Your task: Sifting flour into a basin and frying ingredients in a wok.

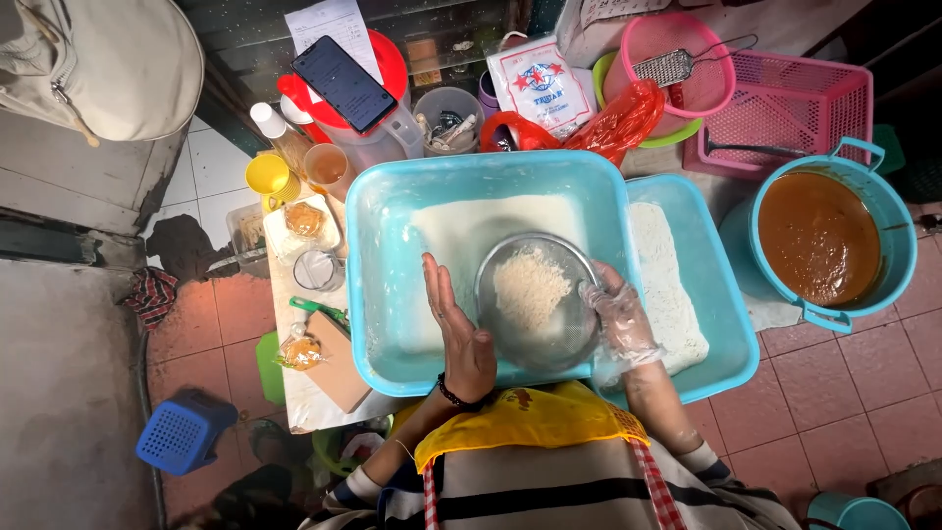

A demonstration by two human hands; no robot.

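Over the blue tub (378,294) of white flour, the gloved right hand (618,319) grips the round metal sieve (535,299) by its rim. The left hand (456,329), flat and open, presses its side. Stiff, light, probably slippery; best held at the rim.

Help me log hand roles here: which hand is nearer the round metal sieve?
Right. The gloved right hand grips the round metal sieve's rim on its right side. The bare left hand stands flat and open just beside its left rim, above the blue tub.
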